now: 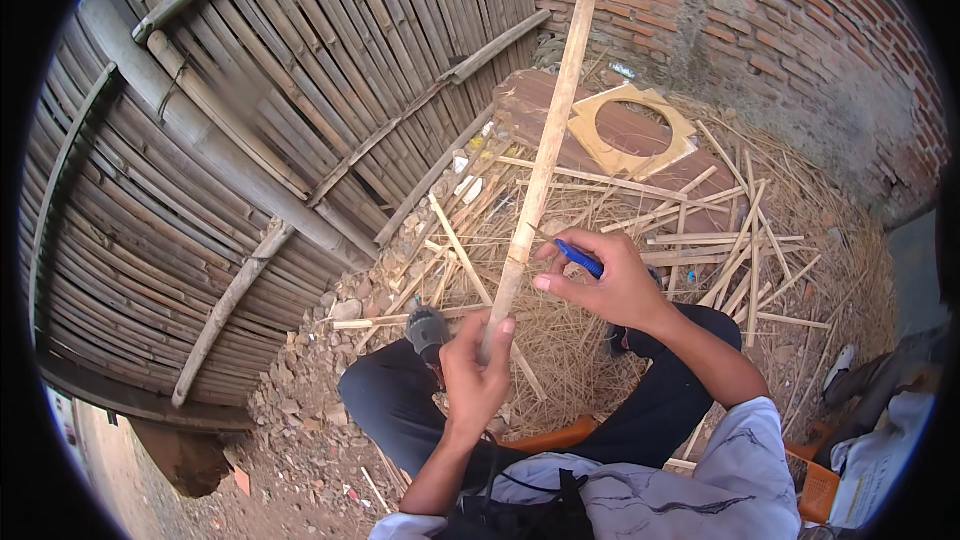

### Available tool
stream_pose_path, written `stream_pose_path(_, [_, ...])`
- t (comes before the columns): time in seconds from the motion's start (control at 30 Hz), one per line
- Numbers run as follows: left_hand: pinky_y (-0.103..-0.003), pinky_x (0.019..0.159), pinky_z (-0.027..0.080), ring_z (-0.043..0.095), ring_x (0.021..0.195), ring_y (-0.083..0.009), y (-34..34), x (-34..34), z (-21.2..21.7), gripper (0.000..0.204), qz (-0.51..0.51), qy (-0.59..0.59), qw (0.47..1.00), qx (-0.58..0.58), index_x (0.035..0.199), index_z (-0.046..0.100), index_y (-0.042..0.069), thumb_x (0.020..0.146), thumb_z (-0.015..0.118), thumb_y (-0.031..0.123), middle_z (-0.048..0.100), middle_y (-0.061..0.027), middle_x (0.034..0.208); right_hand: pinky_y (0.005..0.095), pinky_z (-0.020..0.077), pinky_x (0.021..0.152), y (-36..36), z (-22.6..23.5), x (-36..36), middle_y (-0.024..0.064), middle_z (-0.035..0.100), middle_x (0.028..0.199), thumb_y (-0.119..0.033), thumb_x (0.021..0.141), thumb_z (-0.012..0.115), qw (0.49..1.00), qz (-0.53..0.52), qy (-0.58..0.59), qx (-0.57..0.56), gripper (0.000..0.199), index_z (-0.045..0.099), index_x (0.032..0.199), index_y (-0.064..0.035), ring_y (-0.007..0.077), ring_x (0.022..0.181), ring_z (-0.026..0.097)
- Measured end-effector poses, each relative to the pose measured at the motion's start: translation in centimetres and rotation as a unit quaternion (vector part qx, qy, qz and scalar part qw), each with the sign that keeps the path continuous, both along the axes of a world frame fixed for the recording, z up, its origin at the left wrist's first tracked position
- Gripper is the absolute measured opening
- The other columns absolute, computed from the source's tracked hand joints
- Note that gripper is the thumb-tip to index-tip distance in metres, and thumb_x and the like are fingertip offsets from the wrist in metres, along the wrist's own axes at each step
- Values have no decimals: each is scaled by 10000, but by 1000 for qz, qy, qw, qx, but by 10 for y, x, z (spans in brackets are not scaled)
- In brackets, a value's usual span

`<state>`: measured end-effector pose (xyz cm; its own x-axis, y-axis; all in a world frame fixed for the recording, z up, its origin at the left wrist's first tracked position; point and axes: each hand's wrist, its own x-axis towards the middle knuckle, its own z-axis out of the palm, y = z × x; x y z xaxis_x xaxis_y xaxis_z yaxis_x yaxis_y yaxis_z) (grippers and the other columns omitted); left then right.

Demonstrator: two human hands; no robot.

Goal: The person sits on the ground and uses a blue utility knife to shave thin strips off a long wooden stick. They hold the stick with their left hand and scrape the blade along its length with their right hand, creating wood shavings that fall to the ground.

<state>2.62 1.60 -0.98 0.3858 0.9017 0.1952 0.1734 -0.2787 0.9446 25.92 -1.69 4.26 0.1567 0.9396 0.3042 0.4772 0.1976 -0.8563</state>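
Note:
A long, pale bamboo strip (550,145) rises from between my knees past the top of the view, tilted to the right. My left hand (475,370) is wrapped round its lower end, with the thumb lying along it. In my right hand (615,280) is a blue-handled knife (578,258), gripped in the fingers. Its thin tip points up and left toward the strip, close to a notch or sliver on it. I cannot tell whether the tip touches the bamboo.
Cut bamboo strips (700,240) and shavings (570,380) litter the ground around my feet. Beyond lie a brown board (520,100) and a yellowish frame with a round hole (590,135). A bamboo wall (400,60) stands left, a brick wall (790,20) behind. Another person's leg (870,380) shows at right.

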Motion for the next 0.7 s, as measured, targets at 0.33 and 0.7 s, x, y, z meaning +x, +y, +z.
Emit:
stream_pose_path(0.33, [-314,551,424,534,579,-108,-4,2,9,201,-12,85,996,35,1162,744,8,1070,702,181,640,-76,684,337,471,564,-1,-11,-3,115,657,695,-153,950,810,992,27,-97,72,174,745,1025,-11,206,546,590])
stream_pose_path(0.7, [-237,548,244,346,599,-2,9,-21,11,263,-136,28,985,-107,1270,762,27,1126,617,193,479,109,664,338,481,647,5,-7,33,84,691,781,-268,1028,747,980,190,-1,-59,262,763,1127,-26,130,686,605])
